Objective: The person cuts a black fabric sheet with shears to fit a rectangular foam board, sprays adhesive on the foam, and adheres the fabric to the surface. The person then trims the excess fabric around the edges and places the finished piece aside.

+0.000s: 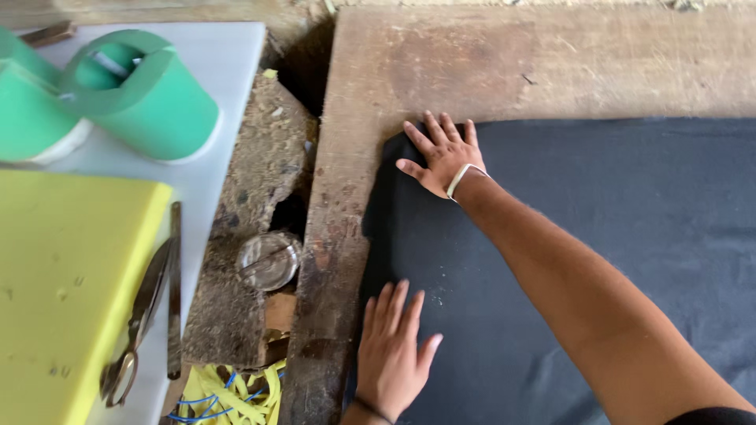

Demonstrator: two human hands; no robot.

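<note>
A large sheet of black fabric (614, 228) lies spread over a worn wooden table (488, 63). My right hand (441, 154) presses flat on the sheet's far left corner, fingers spread, with a pale band around the wrist. My left hand (394, 354) rests flat on the fabric's left edge, closer to me, fingers apart and a dark band on its wrist. Neither hand holds anything.
To the left stand two rolls of green foam (142, 94) on a white board (224, 63), a yellow foam slab (63, 283), metal scissors (142, 315), a round metal lid (269, 260) and yellow strips (228, 393). A gap (303, 71) separates the table from a crumbly brown block.
</note>
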